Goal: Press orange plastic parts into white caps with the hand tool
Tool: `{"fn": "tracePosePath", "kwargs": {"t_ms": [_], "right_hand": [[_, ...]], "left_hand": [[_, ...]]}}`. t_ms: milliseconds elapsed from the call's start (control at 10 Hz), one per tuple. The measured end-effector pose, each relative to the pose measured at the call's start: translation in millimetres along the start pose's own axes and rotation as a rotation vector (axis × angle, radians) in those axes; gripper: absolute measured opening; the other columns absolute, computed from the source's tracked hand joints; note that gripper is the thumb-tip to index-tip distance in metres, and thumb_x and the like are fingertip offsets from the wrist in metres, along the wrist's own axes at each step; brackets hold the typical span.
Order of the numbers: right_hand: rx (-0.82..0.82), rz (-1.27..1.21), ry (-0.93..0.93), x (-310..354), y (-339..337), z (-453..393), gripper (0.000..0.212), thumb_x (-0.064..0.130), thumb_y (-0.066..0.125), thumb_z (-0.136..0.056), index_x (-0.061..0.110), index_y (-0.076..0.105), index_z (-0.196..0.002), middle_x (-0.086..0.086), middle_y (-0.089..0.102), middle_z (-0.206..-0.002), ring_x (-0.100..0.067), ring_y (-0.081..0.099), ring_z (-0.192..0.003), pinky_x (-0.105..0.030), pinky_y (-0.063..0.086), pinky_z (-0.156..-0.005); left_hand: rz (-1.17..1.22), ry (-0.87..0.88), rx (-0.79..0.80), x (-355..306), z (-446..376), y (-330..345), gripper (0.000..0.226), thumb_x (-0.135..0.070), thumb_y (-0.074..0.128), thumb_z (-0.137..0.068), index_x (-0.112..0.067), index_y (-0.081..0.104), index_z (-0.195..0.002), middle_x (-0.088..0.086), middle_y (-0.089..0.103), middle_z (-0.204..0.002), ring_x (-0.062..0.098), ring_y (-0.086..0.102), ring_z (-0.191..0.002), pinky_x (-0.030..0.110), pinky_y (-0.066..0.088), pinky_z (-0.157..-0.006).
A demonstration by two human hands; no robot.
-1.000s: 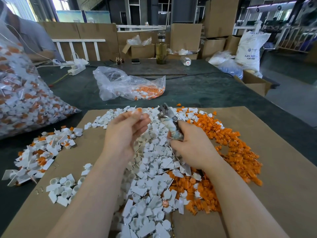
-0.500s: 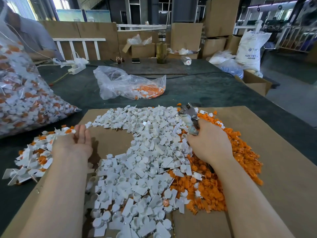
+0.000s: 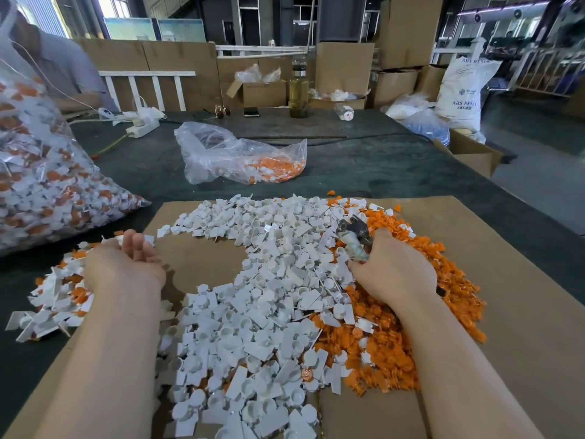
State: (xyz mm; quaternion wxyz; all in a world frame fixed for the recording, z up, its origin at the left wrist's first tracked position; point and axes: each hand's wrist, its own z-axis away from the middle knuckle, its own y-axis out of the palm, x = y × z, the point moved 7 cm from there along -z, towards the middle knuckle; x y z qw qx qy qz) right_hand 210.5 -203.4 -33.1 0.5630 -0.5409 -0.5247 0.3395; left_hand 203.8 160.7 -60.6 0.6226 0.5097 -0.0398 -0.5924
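Currently the right hand (image 3: pixel 392 270) grips the hand tool (image 3: pixel 356 237) amid orange parts (image 3: pixel 443 267); left hand (image 3: pixel 126 264), fingers relaxed, lies farther off.

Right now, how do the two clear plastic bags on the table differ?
The big bag at far left is bulging, packed with mixed white and orange parts. The small bag in the middle lies mostly collapsed, with a thin layer of mainly orange parts at its right end. It is also farther from the hands. Both are clear and rest on the dark table cover.

Left hand (image 3: pixel 125 269) lies loose, fingers relaxed; right hand (image 3: pixel 392 274) curled in a grip.
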Motion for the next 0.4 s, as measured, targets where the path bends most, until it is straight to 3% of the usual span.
{"fn": "tracePosePath", "kwargs": {"t_ms": [100,200,300,400], "right_hand": [[0.044,-0.010,0.001,-2,4,-2,0.060,0.056,0.059,-0.087,0.014,0.045,-0.126,-0.003,0.059,-0.106,-0.019,0.058,-0.083,-0.030,0.043,-0.056],[0.102,-0.041,0.009,-6,9,-6,0.071,0.064,0.059,-0.084,0.011,0.045,-0.130,-0.008,0.056,-0.119,-0.026,0.058,-0.103,-0.038,0.051,-0.077],[0.163,-0.093,0.030,-9,14,-6,0.075,0.065,0.056,-0.085,0.011,0.044,-0.135,-0.012,0.051,-0.132,-0.031,0.050,-0.120,-0.044,0.046,-0.097],[0.078,-0.071,0.023,-7,-5,-6,0.061,0.062,0.050,-0.090,0.016,0.053,-0.130,-0.012,0.050,-0.132,-0.033,0.044,-0.124,-0.044,0.041,-0.100]], "left_hand": [[-0.166,0.016,0.032,6,5,10,0.019,-0.018,0.050,-0.098,-0.019,0.067,-0.107,-0.012,0.069,-0.082,0.000,0.060,-0.059,0.010,0.046,-0.053],[-0.309,0.078,0.166,13,21,30,0.014,-0.017,0.052,-0.097,-0.019,0.066,-0.099,-0.011,0.067,-0.079,0.000,0.056,-0.059,0.011,0.043,-0.054],[-0.449,0.133,0.306,17,50,46,0.007,-0.020,0.058,-0.096,-0.021,0.065,-0.093,-0.012,0.068,-0.068,0.000,0.055,-0.055,0.014,0.042,-0.052],[-0.553,0.255,0.486,19,76,62,0.012,-0.024,0.060,-0.096,-0.021,0.066,-0.086,-0.011,0.062,-0.057,0.003,0.052,-0.050,0.020,0.041,-0.055]]}}
